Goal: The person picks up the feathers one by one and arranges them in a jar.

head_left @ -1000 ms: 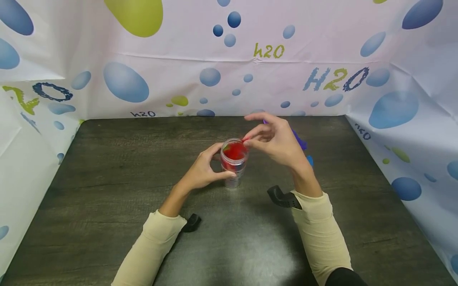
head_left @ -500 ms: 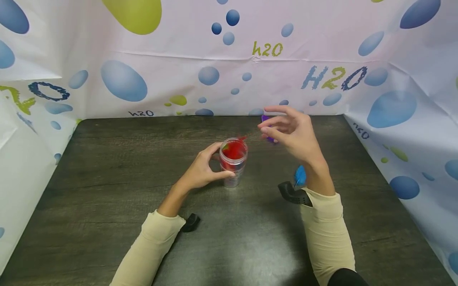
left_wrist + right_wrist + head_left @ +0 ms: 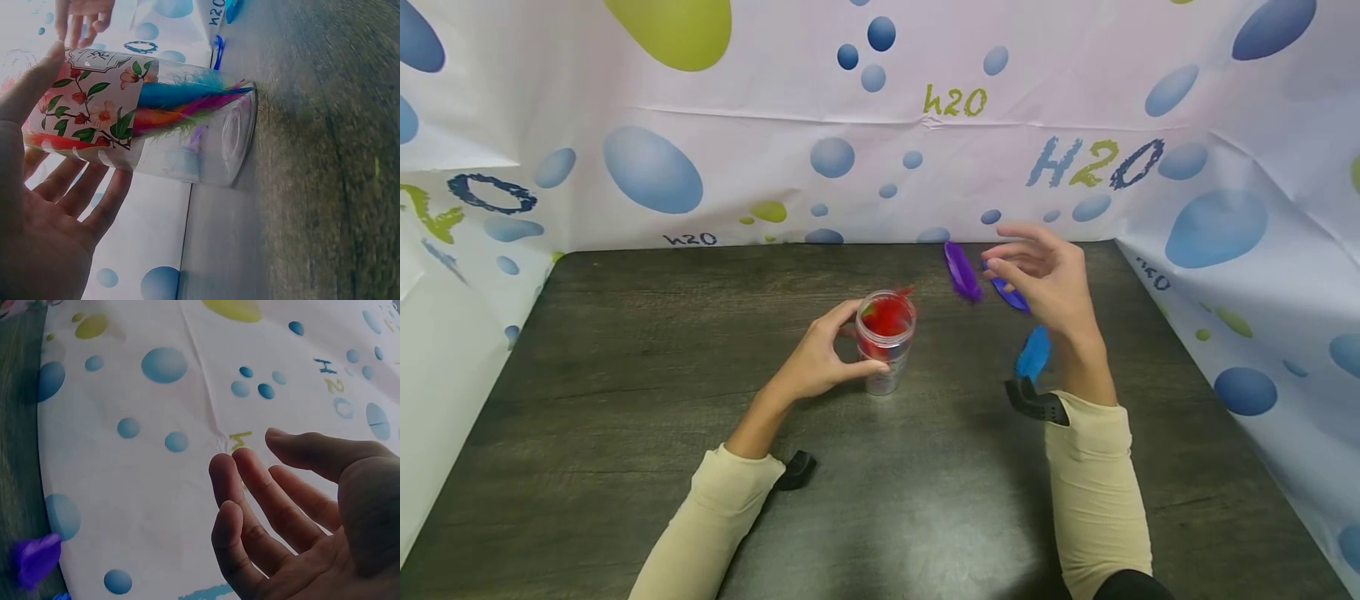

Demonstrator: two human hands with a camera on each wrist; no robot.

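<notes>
A clear plastic jar (image 3: 882, 382) stands on the table, its open mouth showing a red feather (image 3: 889, 317) inside. My left hand (image 3: 816, 358) grips the jar from the left, thumb in front and fingers round the back. Through its wall, the left wrist view shows a blue feather (image 3: 172, 95) and an orange feather (image 3: 159, 117) beside a flower-patterned label (image 3: 94, 109). My right hand (image 3: 1048, 279) hovers with loosely bent fingers, holding nothing, near a violet-blue feather (image 3: 1011, 296) that it partly covers. A purple feather (image 3: 961, 272) lies left of it.
A bright blue feather (image 3: 1033, 352) lies on the dark wooden table (image 3: 662, 333) by the right wrist, partly hidden by a black wrist mount (image 3: 1030, 402). A printed white backdrop (image 3: 760, 167) rises behind the table and at both sides.
My right hand has let go of the red feather at the jar's mouth and moved right, uncovering the purple and blue feathers. The left hand still holds the jar in place.
</notes>
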